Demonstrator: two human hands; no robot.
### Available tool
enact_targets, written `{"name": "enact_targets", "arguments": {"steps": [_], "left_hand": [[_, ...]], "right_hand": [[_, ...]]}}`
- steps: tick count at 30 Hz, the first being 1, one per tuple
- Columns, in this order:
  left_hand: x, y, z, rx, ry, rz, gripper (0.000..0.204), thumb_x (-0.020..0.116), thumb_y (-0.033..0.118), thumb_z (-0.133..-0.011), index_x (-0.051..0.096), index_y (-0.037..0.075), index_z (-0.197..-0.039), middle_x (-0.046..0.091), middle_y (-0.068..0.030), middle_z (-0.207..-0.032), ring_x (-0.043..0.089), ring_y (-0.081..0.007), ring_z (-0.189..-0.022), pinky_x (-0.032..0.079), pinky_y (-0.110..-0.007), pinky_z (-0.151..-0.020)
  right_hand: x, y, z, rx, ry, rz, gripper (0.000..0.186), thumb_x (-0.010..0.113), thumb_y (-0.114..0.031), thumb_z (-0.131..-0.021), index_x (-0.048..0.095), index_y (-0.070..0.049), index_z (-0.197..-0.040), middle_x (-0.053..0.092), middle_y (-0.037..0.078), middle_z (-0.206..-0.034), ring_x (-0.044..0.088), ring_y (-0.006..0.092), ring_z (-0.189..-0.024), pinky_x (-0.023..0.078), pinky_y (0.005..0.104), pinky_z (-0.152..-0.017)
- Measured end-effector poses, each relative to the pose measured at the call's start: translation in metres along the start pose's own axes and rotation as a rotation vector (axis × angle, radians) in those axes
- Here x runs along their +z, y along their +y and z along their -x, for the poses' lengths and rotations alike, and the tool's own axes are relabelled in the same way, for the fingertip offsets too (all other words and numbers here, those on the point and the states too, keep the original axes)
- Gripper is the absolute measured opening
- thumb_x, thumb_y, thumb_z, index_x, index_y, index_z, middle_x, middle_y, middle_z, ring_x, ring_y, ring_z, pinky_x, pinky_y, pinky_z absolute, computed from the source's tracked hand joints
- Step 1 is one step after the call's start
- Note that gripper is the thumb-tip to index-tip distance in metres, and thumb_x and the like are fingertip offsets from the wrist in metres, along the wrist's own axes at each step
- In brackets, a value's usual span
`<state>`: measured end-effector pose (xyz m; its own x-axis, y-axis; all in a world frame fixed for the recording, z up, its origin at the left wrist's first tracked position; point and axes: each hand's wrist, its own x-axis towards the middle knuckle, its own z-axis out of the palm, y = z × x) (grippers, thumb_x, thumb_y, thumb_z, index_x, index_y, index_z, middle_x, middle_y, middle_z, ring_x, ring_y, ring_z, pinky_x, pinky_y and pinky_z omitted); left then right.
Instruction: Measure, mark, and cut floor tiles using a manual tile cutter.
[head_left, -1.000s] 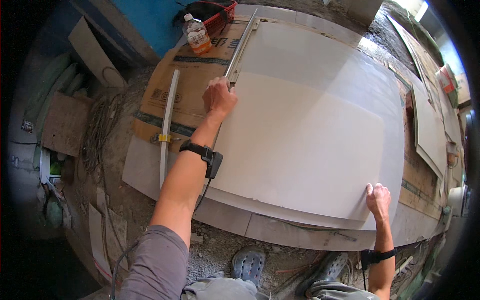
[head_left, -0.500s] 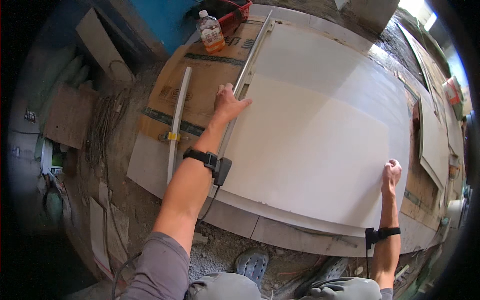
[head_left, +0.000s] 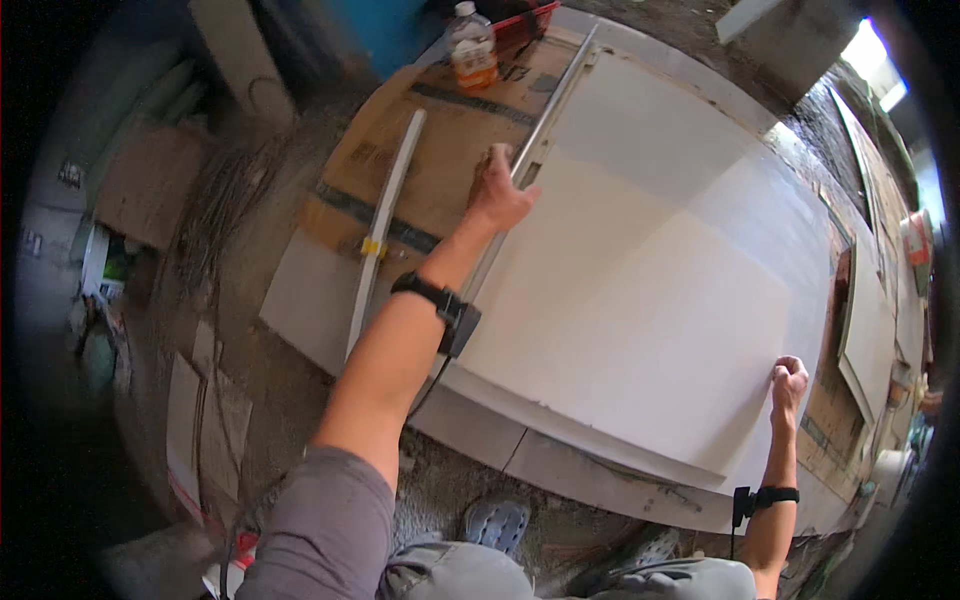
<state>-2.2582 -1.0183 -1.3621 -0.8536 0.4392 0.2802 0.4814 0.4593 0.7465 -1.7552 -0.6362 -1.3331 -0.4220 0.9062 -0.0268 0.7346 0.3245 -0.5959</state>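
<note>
A large pale slab [head_left: 640, 310] lies flat in front of me, its upper right part greyer than the rest. Along its left side runs a long shiny metal rail [head_left: 555, 95]. My left hand [head_left: 507, 190] is closed around the rail, fingers on the far side and thumb pointing toward the slab. At the slab's right edge, low down, my right hand [head_left: 789, 382] is curled with its fingers pressed together. What those fingers hold, if anything, is hidden. Each forearm wears a black strap with a small box.
Brown cardboard [head_left: 455, 140] lies left of the rail, bearing a narrow white bar [head_left: 392, 185] with a yellow piece on it. Behind stand a bottle of orange liquid [head_left: 474, 50] and a red basket [head_left: 530, 25]. More pale panels [head_left: 872, 310] rest at the right.
The view has shifted, so the slab and cardboard sit further right in the picture. Both hands stay at about the same places, the left on the rail, the right at the slab's edge.
</note>
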Motion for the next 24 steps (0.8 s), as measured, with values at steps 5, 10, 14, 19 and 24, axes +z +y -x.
{"name": "enact_targets", "arguments": {"steps": [5, 10, 14, 19, 24], "left_hand": [[-0.030, 0.011, 0.047, 0.031, -0.149, -0.220, 0.081, 0.085, 0.039, -0.073, 0.048, -0.006, -0.130, 0.056, -0.0265, -0.123, 0.054, -0.0415, -0.119, 0.044, -0.047, -0.103], [-0.063, -0.002, 0.102, -0.124, -0.307, -0.133, 0.088, 0.087, 0.046, -0.067, 0.048, -0.009, -0.124, 0.051, -0.0303, -0.125, 0.050, -0.0429, -0.122, 0.043, -0.046, -0.106], [-0.061, -0.003, 0.100, -0.159, -0.315, -0.067, 0.095, 0.089, 0.049, -0.064, 0.047, -0.010, -0.124, 0.051, -0.0315, -0.125, 0.051, -0.0435, -0.123, 0.044, -0.046, -0.105], [-0.062, 0.007, 0.098, -0.220, -0.344, -0.089, 0.108, 0.092, 0.052, -0.061, 0.043, -0.013, -0.132, 0.052, -0.0316, -0.132, 0.050, -0.0430, -0.128, 0.043, -0.045, -0.107], [-0.065, 0.008, 0.093, -0.184, -0.382, -0.180, 0.110, 0.093, 0.053, -0.059, 0.042, -0.013, -0.132, 0.050, -0.0322, -0.133, 0.048, -0.0438, -0.129, 0.042, -0.045, -0.109]], "right_hand": [[-0.039, 0.020, 0.036, 0.211, -0.154, -0.268, 0.026, 0.050, -0.006, -0.087, 0.062, 0.005, -0.107, 0.065, 0.011, -0.090, 0.062, 0.0156, -0.075, 0.053, 0.0298, -0.067], [-0.039, 0.034, 0.065, 0.286, -0.204, -0.245, 0.022, 0.052, -0.005, -0.085, 0.061, 0.003, -0.104, 0.063, 0.007, -0.082, 0.059, 0.0135, -0.065, 0.052, 0.0289, -0.060], [-0.026, 0.027, 0.076, 0.241, -0.103, -0.176, 0.024, 0.050, -0.004, -0.083, 0.062, 0.007, -0.101, 0.063, 0.009, -0.080, 0.059, 0.0143, -0.069, 0.049, 0.0293, -0.061], [-0.023, 0.015, 0.086, 0.267, -0.050, -0.164, 0.023, 0.051, -0.007, -0.079, 0.063, 0.006, -0.094, 0.061, 0.008, -0.078, 0.056, 0.0144, -0.069, 0.047, 0.0292, -0.063], [-0.013, -0.013, 0.095, 0.117, -0.014, 0.125, 0.023, 0.051, -0.006, -0.075, 0.061, 0.008, -0.091, 0.060, 0.009, -0.077, 0.055, 0.0159, -0.070, 0.047, 0.0315, -0.064]]}}
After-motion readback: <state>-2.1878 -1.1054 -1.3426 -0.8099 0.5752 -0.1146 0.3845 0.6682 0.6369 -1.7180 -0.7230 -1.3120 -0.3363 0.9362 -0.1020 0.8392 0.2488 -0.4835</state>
